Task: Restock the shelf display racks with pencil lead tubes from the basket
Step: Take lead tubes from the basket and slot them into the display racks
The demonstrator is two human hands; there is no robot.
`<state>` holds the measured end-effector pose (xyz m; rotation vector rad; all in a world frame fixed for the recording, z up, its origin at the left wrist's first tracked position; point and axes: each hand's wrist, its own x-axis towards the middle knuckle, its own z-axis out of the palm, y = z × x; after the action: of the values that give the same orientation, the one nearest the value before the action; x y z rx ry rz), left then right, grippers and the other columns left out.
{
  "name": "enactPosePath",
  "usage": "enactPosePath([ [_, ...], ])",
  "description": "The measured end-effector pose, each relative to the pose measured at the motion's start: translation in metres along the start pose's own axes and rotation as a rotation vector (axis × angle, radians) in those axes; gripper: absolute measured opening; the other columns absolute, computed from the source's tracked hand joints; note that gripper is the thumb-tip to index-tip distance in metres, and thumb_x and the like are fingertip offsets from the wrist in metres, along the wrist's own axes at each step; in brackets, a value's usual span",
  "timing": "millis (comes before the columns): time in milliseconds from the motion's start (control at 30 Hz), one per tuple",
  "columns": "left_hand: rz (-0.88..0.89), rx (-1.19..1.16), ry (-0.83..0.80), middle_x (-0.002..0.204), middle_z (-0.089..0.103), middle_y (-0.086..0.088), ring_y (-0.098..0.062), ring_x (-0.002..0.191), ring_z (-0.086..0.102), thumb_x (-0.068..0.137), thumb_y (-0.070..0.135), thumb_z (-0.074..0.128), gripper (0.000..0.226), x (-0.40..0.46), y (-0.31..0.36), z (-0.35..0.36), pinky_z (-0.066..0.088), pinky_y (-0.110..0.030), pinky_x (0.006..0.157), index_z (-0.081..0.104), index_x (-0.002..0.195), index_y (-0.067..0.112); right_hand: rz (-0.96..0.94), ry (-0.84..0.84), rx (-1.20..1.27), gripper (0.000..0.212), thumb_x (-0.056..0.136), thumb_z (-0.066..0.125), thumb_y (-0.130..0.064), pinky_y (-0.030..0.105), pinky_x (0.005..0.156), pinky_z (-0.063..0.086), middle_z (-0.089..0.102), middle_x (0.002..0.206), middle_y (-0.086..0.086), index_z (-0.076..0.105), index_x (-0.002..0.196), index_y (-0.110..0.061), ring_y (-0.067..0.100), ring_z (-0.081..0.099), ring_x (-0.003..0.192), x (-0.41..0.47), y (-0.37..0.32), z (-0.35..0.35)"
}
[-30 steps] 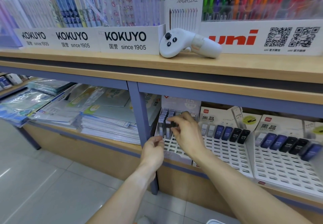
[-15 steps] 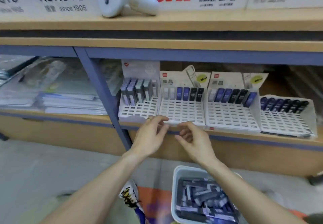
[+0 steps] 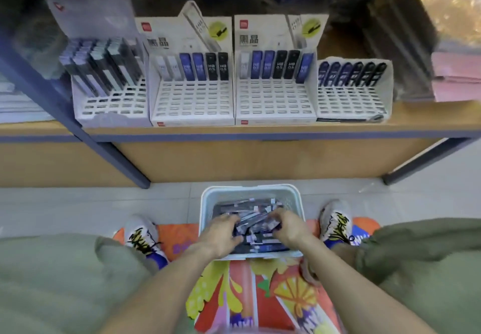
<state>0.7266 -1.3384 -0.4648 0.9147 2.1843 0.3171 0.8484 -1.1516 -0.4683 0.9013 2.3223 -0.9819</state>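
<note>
Left hand (image 3: 221,234) is reaching into basket (image 3: 208,203), fingers curling on tubes (image 3: 250,216) | right hand (image 3: 289,227) is doing likewise | grip uncertain, blurred | racks (image 3: 192,99) are sitting on shelf (image 3: 260,132)

Pale grey tiled floor (image 3: 65,203) below a wooden shelf (image 3: 260,132) with blue edge trim. Slanted blue metal posts (image 3: 114,156) support that shelf. Bright patterned mat (image 3: 260,294) on the floor before it. Even, soft lighting.
</note>
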Motion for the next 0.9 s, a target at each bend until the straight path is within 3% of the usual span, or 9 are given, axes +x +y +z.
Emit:
enactPosePath([
  [100,-0.018,0.030,0.007,0.142,0.053,-0.013,-0.031,0.134,0.046,0.097,0.038,0.062,0.059,0.020,-0.001,0.008,0.039,-0.038,0.111,0.044,0.149,0.017,0.032,0.038,-0.025,0.054,0.088,0.066,-0.008,0.030,0.088,0.048,0.065,0.130,0.008,0.054,0.139,-0.020,0.029,0.062,0.117,0.011,0.003,-0.002],
  [233,-0.033,0.074,0.023,0.143,0.050,-0.010,-0.029,0.136,0.044,0.099,0.041,0.059,0.057,0.047,0.002,0.017,0.039,-0.038,0.111,0.042,0.149,0.019,0.049,0.088,-0.036,0.062,0.088,0.064,-0.005,0.031,0.095,0.047,0.060,0.135,0.012,0.046,0.146,-0.018,0.031,0.060,0.121,0.027,0.008,0.003],
  [400,-0.070,0.017,-0.041,0.138,0.053,-0.014,-0.032,0.128,0.051,0.098,0.047,0.059,0.056,0.069,0.009,0.038,0.046,-0.039,0.104,0.047,0.143,0.016,-0.001,0.034,-0.204,0.055,0.087,0.060,0.002,0.033,0.104,0.044,0.052,0.141,0.013,0.056,0.138,-0.017,0.033,0.057,0.124,0.043,0.013,0.007],
  [567,-0.101,0.013,-0.046,0.140,0.046,-0.009,-0.030,0.128,0.051,0.094,0.050,0.064,0.065,0.073,0.013,0.056,0.046,-0.040,0.106,0.043,0.147,0.019,-0.063,0.037,-0.235,0.040,0.087,0.064,-0.005,0.030,0.095,0.047,0.061,0.124,0.010,0.069,0.122,-0.023,0.032,0.060,0.115,0.050,0.015,0.015],
  [733,-0.140,-0.073,-0.032,0.132,0.054,-0.007,-0.028,0.115,0.060,0.090,0.046,0.069,0.057,0.076,0.013,0.057,0.052,-0.040,0.096,0.048,0.139,0.025,-0.028,0.003,-0.067,0.036,0.084,0.067,-0.004,0.024,0.089,0.049,0.069,0.114,0.004,0.070,0.117,-0.018,0.024,0.066,0.106,0.054,0.014,0.020],
  [900,-0.171,-0.116,0.011,0.126,0.057,-0.005,-0.025,0.106,0.064,0.092,0.037,0.070,0.040,0.080,0.013,0.056,0.053,-0.035,0.092,0.060,0.128,0.022,0.102,0.049,0.184,0.042,0.084,0.069,-0.008,0.028,0.084,0.054,0.069,0.098,-0.001,0.061,0.124,-0.018,0.020,0.067,0.096,0.060,0.007,0.022],
])
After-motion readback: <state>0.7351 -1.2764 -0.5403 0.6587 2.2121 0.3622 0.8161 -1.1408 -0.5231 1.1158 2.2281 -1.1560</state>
